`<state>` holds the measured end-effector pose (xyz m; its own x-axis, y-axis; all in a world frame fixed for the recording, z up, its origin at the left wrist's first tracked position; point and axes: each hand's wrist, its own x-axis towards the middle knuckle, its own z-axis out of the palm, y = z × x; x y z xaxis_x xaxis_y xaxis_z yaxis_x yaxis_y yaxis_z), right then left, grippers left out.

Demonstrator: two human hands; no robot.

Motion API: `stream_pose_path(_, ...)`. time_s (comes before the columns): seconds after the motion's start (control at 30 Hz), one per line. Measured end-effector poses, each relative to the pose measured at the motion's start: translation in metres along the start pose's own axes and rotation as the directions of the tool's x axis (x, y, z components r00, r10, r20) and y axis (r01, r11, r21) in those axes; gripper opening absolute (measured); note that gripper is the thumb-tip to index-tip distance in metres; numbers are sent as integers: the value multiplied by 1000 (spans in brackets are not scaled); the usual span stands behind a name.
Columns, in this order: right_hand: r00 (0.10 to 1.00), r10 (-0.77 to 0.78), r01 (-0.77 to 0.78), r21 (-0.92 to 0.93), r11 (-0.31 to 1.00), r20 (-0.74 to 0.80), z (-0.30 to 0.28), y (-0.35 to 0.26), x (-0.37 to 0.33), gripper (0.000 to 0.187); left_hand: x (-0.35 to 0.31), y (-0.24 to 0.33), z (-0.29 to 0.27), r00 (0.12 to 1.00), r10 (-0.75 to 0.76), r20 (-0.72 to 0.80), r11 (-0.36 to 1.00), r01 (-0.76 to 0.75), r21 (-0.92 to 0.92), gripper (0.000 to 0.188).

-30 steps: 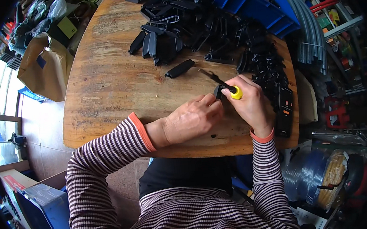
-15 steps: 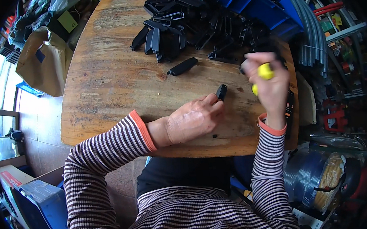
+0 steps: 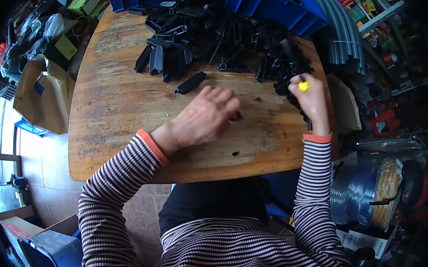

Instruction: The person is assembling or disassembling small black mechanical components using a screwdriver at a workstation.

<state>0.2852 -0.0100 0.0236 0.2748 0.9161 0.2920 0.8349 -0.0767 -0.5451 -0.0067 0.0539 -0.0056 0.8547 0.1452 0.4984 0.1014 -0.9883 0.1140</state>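
My right hand (image 3: 311, 99) is closed round a yellow-ended hand tool (image 3: 304, 86) at the table's right side, beside the dark heap. Most of the tool is hidden by the fist, so its kind does not show. My left hand (image 3: 202, 116), a little blurred, hovers low over the middle of the table with curled fingers. A small dark bit (image 3: 237, 116) shows by its fingertips; what it holds is mostly hidden under the hand. Just beyond it, a single black plastic piece (image 3: 191, 83) lies by itself on the wood.
A heap of long black plastic parts (image 3: 156, 59) covers the far side of the wooden table (image 3: 105, 117). Blue bins (image 3: 274, 3) stand behind it. A tiny black piece (image 3: 235, 153) lies near the front edge. Grey pipes (image 3: 343, 36) rise at the right, a brown paper bag (image 3: 43, 100) at the left.
My left hand has moved left and away from me; the upright black part at its fingertips no longer shows clearly. The right hand has lowered beside the heap with the tool. The view has shifted slightly.
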Motion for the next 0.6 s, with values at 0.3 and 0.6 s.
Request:
stream_pose_path(0.3, 998, -38, 53, -307, 950, 52, 12, -18, -12, 23, -21, -12, -29, 797, -603, -33, 792, 604, 91, 30)
stream_pose_path(0.6, 997, -63, 57, 121, 991, 43, 23, -53, -26, 17, 6, 18, -2, 780, -624, 39, 695, 578, -428, 29)
